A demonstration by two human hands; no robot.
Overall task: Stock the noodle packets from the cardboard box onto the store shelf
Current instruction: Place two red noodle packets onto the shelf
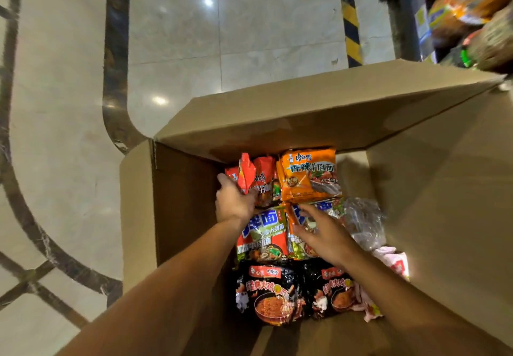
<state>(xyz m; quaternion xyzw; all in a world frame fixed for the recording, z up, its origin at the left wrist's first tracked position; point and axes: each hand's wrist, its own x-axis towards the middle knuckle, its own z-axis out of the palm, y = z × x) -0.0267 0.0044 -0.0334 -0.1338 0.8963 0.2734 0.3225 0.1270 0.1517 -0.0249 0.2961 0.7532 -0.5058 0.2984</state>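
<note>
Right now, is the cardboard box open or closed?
Open. The cardboard box has its flaps folded outward, noodle packets show inside, and both hands, left hand and right hand, reach in.

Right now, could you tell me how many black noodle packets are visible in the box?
2: one black packet at the near left of the cardboard box, the second right beside it. More may lie hidden beneath.

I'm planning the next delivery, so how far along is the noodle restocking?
Done: the shelf at upper right already holds packets, though which came from this box can't be told. In hand: the left hand grips a red packet inside the box; the right hand reaches open over a green packet. Left: orange and black packets and more remain inside.
</note>
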